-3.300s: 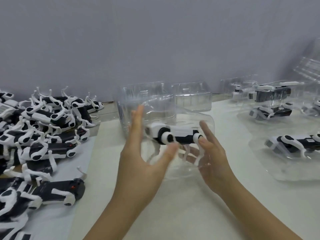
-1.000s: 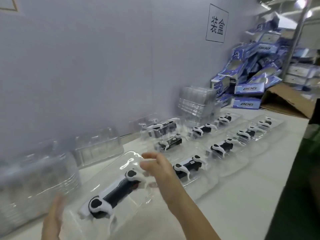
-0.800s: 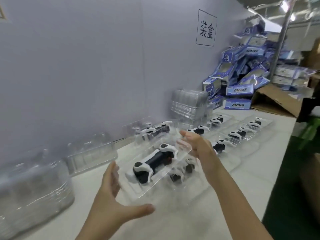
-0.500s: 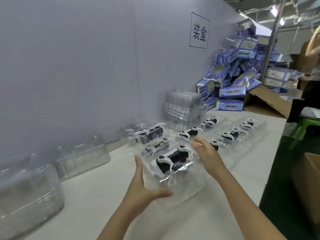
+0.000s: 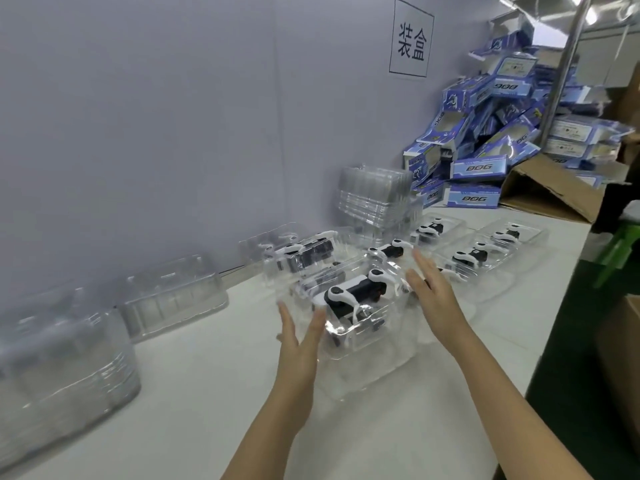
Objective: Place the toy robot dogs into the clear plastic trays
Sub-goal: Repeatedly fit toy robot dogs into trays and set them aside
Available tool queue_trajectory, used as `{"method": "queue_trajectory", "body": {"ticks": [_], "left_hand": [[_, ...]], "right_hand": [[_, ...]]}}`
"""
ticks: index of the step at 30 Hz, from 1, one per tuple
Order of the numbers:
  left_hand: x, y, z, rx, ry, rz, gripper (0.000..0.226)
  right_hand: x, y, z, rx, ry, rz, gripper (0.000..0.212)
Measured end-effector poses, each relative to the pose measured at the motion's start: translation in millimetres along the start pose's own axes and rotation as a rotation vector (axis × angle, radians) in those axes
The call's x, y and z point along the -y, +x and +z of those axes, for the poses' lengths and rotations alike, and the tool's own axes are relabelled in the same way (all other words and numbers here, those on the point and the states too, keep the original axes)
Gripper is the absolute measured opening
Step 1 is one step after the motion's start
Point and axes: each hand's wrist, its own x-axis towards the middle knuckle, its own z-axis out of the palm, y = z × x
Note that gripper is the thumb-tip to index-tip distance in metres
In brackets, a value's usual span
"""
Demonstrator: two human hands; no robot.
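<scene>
Pale lilac-grey wall (image 5: pixel 173 116), matt and flat, runs behind a smooth white table (image 5: pixel 207 403). Far left: tall stack of clear trays (image 5: pixel 62 368), glossy, ribbed, w/ rounded corners. Next, near the wall, a lone empty tray (image 5: pixel 173 299), boxy w/ moulded pockets. Centre: left hand (image 5: pixel 299 344) spread wide, fingers straight & upright, just beside the left wall of the clear plastic tray (image 5: pixel 367 344); touching or not, can't tell. That tray is thin, shiny, crinkly w/ glare. Inside it lies the toy robot dog (image 5: pixel 353 292): black slab body, white rounded hips, thin curved legs. Tray seems to rest on a lower tray (image 5: pixel 377 372). Right hand (image 5: pixel 433 292) likewise spread, flat palm facing the tray's right side, holding nothing. Behind & to the right: rows of filled trays (image 5: pixel 481 254), a second tray stack (image 5: pixel 374 199) at the wall, a paper sign (image 5: pixel 411 38), a heap of blue cartons (image 5: pixel 485 140), a brown cardboard box (image 5: pixel 547 192)
</scene>
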Motion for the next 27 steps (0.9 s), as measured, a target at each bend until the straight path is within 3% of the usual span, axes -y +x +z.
{"method": "queue_trajectory", "body": {"ticks": [2,5,7,11,15,27], "left_hand": [[4,0,9,0.001,-0.184,-0.086,0.101],[7,4,30,-0.005,-0.272,-0.103,0.103],[10,10,45,-0.023,-0.275,-0.111,0.102],[14,25,69,-0.070,-0.161,-0.144,0.112],[13,39,92,-0.067,-0.128,-0.170,0.109],[9,81,118,-0.041,-0.121,-0.254,0.095]], "right_hand": [[-12,-17,-8,-0.182,0.067,-0.011,0.062],[-33,-34,-19,-0.415,0.342,0.208,0.061],[-51,-27,-27,-0.427,0.516,0.368,0.057],[-77,6,-47,-0.412,0.610,0.470,0.049],[-90,44,-56,-0.352,0.582,0.509,0.048],[-115,85,-68,-0.431,0.651,0.519,0.056]]}}
